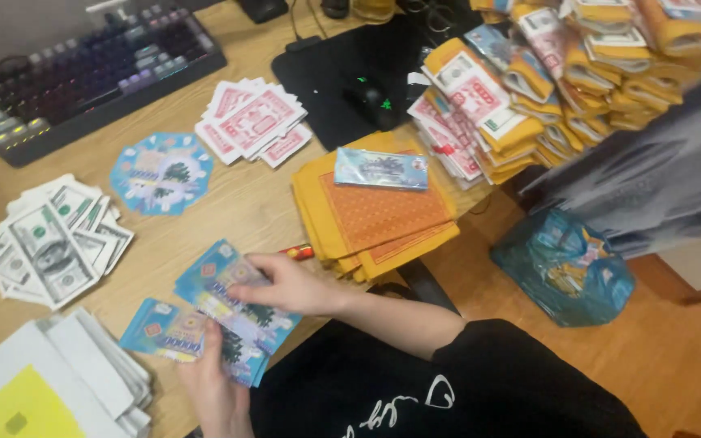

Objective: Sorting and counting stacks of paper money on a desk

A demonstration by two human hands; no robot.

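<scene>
Two hands at work: left hand (208,381), right hand (290,284). One keyboard (83,73), one mouse (375,104), one mouse pad (326,81). Four fanned spreads of paper notes on the desk: one of blue notes (221,320) under the hands, one round blue fan (161,173), one of grey-green bills (50,239), one of red-and-white notes (255,122). One stack of orange paper sheets (375,215), with one blue bundle (380,168) on top. One teal plastic bag (565,268) on the floor. Wrapped yellow bundles (578,65) too many and too overlapped to count.

A single head-worn camera looks steeply down and slightly left onto the desk (245,211) from close above. The keyboard (83,73) lies at the far edge, the floor (667,365) at right.
</scene>
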